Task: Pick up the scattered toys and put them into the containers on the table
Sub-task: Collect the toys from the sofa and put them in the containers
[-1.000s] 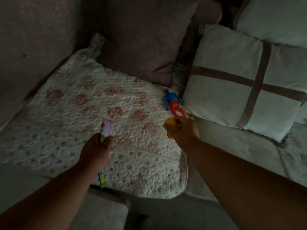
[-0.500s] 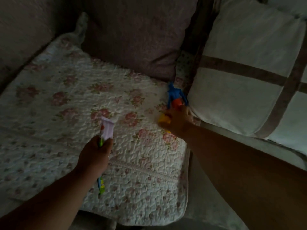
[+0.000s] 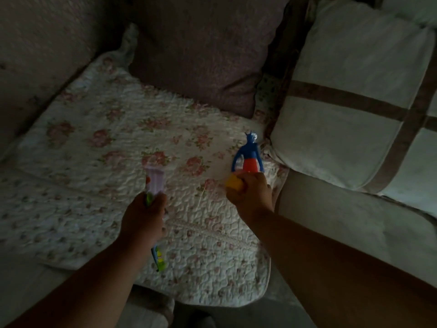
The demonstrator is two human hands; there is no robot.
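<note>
A blue and red toy figure [image 3: 248, 154] stands up out of my right hand [image 3: 250, 194], held by its legs, above the floral quilt [image 3: 99, 143]. The same hand also grips a yellow block [image 3: 233, 182] at its left side. My left hand [image 3: 143, 217] is closed around a long toy with a pale purple top [image 3: 155, 182] and a green and blue lower end [image 3: 159, 258] that sticks out below the fist. Both hands hover over the quilt's right half. No container is in view.
A dark mauve cushion [image 3: 201, 55] leans at the back of the sofa seat. A white cushion with brown stripes [image 3: 354, 110] lies at the right. The sofa arm [image 3: 35, 55] rises at the left, and the seat's front edge runs below the quilt.
My right hand closed on the figure's legs and lifted it off the quilt beside the white cushion, so it now stands upright. The left hand kept its toy and barely moved.
</note>
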